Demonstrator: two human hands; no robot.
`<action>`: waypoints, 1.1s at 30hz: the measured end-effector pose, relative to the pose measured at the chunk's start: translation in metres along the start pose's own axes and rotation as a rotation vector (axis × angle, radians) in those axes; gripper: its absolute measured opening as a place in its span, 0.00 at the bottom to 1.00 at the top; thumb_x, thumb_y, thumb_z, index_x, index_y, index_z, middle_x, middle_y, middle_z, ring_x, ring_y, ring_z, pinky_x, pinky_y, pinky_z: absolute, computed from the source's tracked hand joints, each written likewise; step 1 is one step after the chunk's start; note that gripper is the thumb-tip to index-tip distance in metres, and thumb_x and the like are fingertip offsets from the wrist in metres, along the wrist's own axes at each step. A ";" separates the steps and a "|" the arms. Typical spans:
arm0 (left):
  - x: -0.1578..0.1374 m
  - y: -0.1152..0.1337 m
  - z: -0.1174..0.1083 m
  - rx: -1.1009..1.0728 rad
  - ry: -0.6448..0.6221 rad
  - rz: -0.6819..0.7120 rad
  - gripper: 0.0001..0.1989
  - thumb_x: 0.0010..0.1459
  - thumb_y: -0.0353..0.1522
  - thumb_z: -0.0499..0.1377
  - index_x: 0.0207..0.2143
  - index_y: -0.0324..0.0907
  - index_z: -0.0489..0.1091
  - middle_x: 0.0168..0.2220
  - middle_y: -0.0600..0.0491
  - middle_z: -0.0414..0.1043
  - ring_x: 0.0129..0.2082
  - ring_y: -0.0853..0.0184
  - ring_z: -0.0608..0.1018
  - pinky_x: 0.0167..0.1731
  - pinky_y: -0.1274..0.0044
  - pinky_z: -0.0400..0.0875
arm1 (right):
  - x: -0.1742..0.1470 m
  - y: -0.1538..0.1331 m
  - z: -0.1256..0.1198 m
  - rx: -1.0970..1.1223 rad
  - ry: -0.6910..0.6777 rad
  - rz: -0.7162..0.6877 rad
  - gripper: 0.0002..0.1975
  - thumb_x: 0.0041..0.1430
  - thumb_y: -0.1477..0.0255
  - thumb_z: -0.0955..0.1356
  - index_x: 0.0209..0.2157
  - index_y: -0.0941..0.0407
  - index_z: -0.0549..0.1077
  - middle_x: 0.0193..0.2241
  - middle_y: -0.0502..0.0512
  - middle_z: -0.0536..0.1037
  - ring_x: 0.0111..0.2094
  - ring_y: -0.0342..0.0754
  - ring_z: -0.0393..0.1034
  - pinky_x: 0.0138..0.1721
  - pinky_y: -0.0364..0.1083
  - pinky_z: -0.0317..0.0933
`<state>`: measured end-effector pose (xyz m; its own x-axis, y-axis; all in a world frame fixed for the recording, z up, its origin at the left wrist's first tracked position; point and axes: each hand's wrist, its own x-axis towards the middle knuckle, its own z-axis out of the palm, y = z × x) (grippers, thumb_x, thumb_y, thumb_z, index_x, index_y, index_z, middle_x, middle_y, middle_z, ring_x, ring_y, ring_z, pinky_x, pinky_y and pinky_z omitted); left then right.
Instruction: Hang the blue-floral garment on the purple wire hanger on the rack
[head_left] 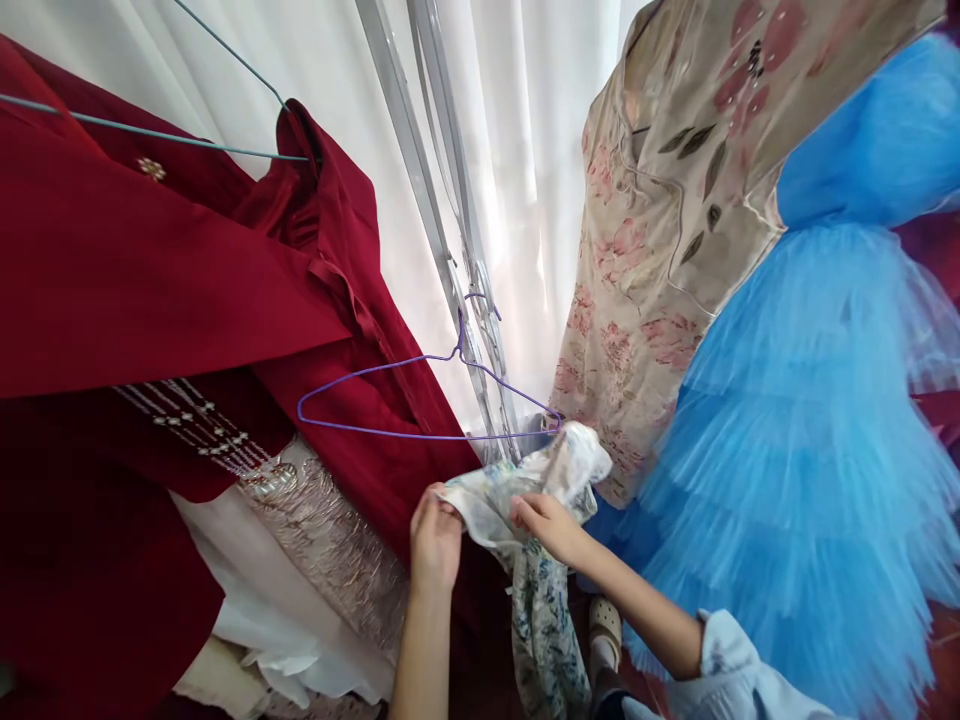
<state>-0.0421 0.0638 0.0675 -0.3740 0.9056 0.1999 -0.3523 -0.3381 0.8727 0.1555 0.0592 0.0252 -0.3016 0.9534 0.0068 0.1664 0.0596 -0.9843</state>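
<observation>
A thin white garment with a blue-green floral print (551, 610) hangs from the right end of a purple wire hanger (397, 434). Its upper part is bunched over that end, while the hanger's left end is bare. My left hand (435, 540) pinches the garment's left edge, below the hanger's bottom bar. Closed on the cloth a little to the right is my right hand (553, 527), its fingertips pressed together. The lower part of the garment hangs down in folds between my forearms.
Dark red garments (150, 280) hang close on the left. A beige floral top (637, 270) and a blue tiered tulle dress (795, 400) hang on the right. Metal poles (420, 150) stand before a white curtain (517, 120). A clog-shod foot (604, 625) shows below.
</observation>
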 end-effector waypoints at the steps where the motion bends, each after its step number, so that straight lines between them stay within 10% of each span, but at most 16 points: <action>1: -0.016 -0.004 0.007 0.039 -0.072 -0.046 0.19 0.52 0.47 0.65 0.29 0.40 0.67 0.22 0.58 0.64 0.24 0.71 0.70 0.29 0.77 0.69 | 0.001 0.001 0.001 0.057 0.013 -0.004 0.25 0.63 0.52 0.62 0.26 0.58 0.75 0.23 0.52 0.74 0.26 0.46 0.67 0.31 0.44 0.60; 7: -0.086 0.012 0.033 0.649 -0.896 -0.139 0.11 0.63 0.37 0.56 0.32 0.42 0.74 0.28 0.53 0.74 0.31 0.65 0.76 0.37 0.75 0.69 | -0.016 0.005 0.008 0.663 -0.386 0.388 0.27 0.59 0.49 0.62 0.22 0.58 0.71 0.19 0.51 0.71 0.21 0.44 0.65 0.25 0.42 0.59; 11: -0.087 0.014 0.020 0.703 -0.694 0.077 0.13 0.62 0.37 0.57 0.48 0.44 0.72 0.43 0.49 0.74 0.44 0.62 0.75 0.47 0.73 0.67 | -0.043 -0.004 -0.001 0.676 -0.426 0.435 0.17 0.56 0.58 0.69 0.27 0.58 0.74 0.24 0.51 0.76 0.26 0.44 0.70 0.33 0.42 0.63; 18: -0.105 -0.029 -0.012 0.718 -0.944 -0.397 0.21 0.56 0.44 0.62 0.46 0.39 0.73 0.43 0.49 0.75 0.45 0.57 0.74 0.47 0.70 0.68 | -0.053 -0.073 -0.085 -0.110 -0.762 0.033 0.12 0.53 0.67 0.72 0.34 0.62 0.79 0.25 0.47 0.74 0.26 0.41 0.64 0.29 0.40 0.59; 25: -0.090 -0.014 -0.033 0.709 -0.764 -0.215 0.16 0.63 0.43 0.56 0.30 0.39 0.68 0.28 0.56 0.65 0.31 0.68 0.68 0.32 0.79 0.62 | -0.042 -0.118 -0.168 -0.270 -0.324 -0.120 0.06 0.50 0.72 0.70 0.29 0.60 0.77 0.25 0.50 0.76 0.26 0.43 0.68 0.27 0.40 0.58; 30: -0.068 0.018 -0.051 0.421 -0.703 -0.407 0.14 0.60 0.43 0.58 0.38 0.42 0.69 0.33 0.53 0.70 0.32 0.66 0.72 0.32 0.79 0.66 | -0.022 -0.114 -0.164 -0.285 -0.179 -0.222 0.06 0.52 0.71 0.69 0.30 0.60 0.77 0.28 0.53 0.79 0.29 0.45 0.71 0.31 0.42 0.61; 33: -0.029 0.046 -0.069 0.548 -0.711 -0.318 0.13 0.55 0.40 0.63 0.39 0.42 0.71 0.35 0.52 0.73 0.34 0.63 0.74 0.33 0.78 0.67 | -0.006 -0.109 -0.159 -0.335 -0.102 -0.299 0.18 0.54 0.72 0.68 0.48 0.59 0.75 0.28 0.51 0.78 0.28 0.45 0.70 0.31 0.42 0.61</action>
<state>-0.1064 0.0049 0.0715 0.3430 0.9392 -0.0162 0.1713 -0.0456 0.9842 0.2884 0.0945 0.1605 -0.4709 0.8466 0.2482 0.3470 0.4364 -0.8302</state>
